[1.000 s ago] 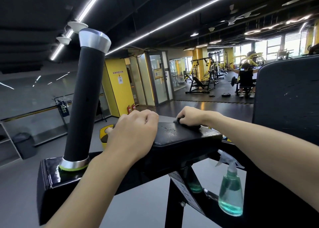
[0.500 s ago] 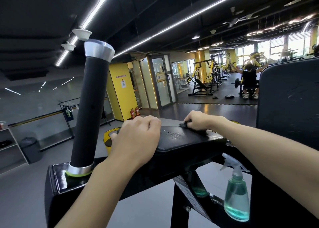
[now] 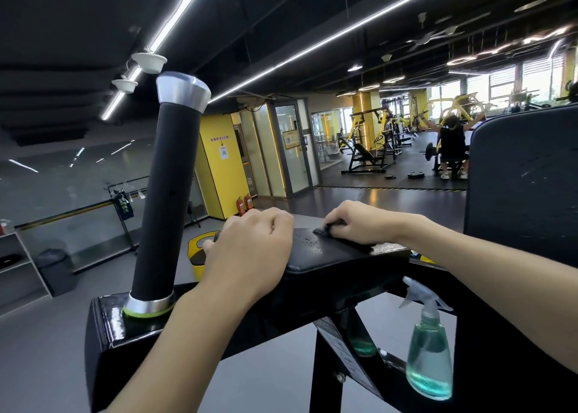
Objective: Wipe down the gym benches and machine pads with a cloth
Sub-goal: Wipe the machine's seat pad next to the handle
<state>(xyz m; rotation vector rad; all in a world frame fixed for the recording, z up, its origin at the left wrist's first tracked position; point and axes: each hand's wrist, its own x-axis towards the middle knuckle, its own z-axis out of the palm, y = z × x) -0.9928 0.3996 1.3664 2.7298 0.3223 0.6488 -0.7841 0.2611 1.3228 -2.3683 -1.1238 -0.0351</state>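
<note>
A black padded arm rest (image 3: pixel 325 256) tops the machine frame in front of me; its surface glistens with wet spots. My right hand (image 3: pixel 359 225) presses a dark cloth (image 3: pixel 322 229) onto the pad's far side, only a small bit of cloth showing under the fingers. My left hand (image 3: pixel 253 253) is curled over the pad's left end, gripping its edge. A tall black back pad (image 3: pixel 525 178) stands at the right.
An upright black grip post (image 3: pixel 169 193) with silver caps rises left of my left hand. A spray bottle (image 3: pixel 430 362) of green liquid hangs on the frame at lower right. A person exercises on a far machine (image 3: pixel 450 149). Grey floor lies below.
My right hand with the cloth has slid a little to the right across the pad. My left hand holds the same place; the camera has tilted slightly.
</note>
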